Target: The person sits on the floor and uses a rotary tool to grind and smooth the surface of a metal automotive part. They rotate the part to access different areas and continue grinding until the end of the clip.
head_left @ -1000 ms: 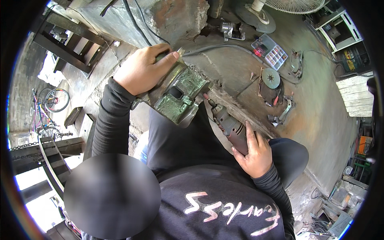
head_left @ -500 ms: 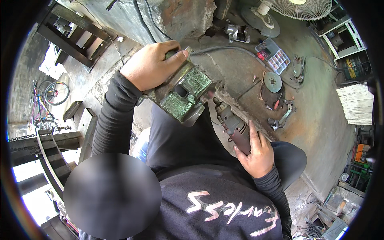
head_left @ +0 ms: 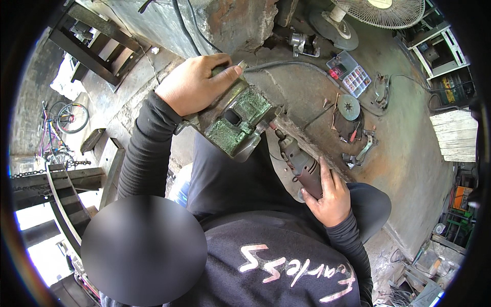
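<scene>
The left hand (head_left: 197,84) clamps the green-crusted metal casting (head_left: 244,113) above the lap (head_left: 230,187), thumb over its upper edge; the right hand (head_left: 330,202) wraps the rear body of the rotary grinder (head_left: 302,163), whose pinkish tip (head_left: 272,124) sits at the casting's right edge, contact not discernible. Probable hazards: tip skid, caused by the uneven edge; casting twist, caused by one-handed support; leg injury, caused by working above the lap. The worn concrete floor (head_left: 404,169) bears a compartment box (head_left: 356,82), a grey-green disc (head_left: 349,107) and a pedestal fan (head_left: 332,30).

Left hand (head_left: 197,83) partly hidden, fan (head_left: 379,11) cut off, head (head_left: 144,250) blurred
</scene>
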### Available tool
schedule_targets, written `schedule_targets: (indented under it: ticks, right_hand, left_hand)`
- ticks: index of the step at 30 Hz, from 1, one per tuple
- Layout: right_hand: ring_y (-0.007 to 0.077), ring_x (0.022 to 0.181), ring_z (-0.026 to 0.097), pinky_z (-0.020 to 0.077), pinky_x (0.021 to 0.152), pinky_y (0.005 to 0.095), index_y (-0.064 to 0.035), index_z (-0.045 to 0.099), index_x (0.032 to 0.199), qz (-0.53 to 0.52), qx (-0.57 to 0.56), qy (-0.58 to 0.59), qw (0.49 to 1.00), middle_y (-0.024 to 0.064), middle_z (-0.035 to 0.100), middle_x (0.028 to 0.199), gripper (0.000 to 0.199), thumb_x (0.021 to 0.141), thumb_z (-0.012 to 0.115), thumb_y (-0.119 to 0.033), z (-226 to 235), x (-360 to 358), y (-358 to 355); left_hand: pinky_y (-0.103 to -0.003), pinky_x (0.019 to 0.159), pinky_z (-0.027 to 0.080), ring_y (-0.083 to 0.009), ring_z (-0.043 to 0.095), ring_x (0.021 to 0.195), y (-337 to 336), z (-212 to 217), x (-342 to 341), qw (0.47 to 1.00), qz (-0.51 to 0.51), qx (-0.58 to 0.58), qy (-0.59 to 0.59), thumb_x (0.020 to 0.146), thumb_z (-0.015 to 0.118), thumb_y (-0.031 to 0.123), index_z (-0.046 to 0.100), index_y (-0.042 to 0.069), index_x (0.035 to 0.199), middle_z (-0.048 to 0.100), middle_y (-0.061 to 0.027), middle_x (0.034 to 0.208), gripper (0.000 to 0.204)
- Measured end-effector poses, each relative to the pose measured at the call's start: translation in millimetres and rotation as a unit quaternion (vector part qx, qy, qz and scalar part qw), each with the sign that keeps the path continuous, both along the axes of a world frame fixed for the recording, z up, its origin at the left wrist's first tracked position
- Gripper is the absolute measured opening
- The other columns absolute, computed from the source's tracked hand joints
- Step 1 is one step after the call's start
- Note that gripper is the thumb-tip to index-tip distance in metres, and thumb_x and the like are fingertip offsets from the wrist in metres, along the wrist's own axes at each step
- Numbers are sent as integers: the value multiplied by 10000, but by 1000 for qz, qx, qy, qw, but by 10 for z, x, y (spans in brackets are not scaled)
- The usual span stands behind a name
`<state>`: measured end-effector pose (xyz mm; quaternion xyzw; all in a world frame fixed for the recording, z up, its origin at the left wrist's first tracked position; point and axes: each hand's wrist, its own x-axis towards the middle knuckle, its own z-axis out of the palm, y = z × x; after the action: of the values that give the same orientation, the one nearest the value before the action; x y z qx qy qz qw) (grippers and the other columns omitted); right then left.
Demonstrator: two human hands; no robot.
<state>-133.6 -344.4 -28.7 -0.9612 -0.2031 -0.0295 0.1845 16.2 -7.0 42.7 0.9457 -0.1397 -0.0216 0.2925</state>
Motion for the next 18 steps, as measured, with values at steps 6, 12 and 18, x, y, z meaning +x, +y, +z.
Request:
schedule_targets:
  ticks: [6, 12, 18]
  right_hand:
    - [356, 773, 601, 506, 728, 430, 7, 459, 1437, 33, 12, 27, 999, 183, 589, 914, 821, 747, 785, -298, 40, 1, -52]
    - [398, 841, 636, 526, 774, 438, 44, 479, 1396, 25, 121, 86, 989, 223, 629, 998, 792, 748, 798, -279, 271, -161, -244]
    - [399, 1093, 647, 510, 943, 407, 81, 439, 1414, -38, 195, 127, 972, 284, 617, 1208, 830, 733, 822, -199, 400, -199, -372]
  left_hand:
    - [-425, 772, 520, -405, 671, 842, 8, -54, -47, 998, -17, -58, -24, 980, 583, 360, 650, -32, 1052, 674, -249, 885, 404]
    - [-398, 721, 518, -348, 656, 776, -66, -18, -402, 991, 0, -40, -126, 894, 676, 269, 654, 8, 1003, 636, -176, 873, 283]
    - [-377, 567, 513, -284, 604, 634, -195, 203, -716, 962, -30, 46, -267, 788, 775, 317, 667, 85, 972, 586, -129, 861, 315]
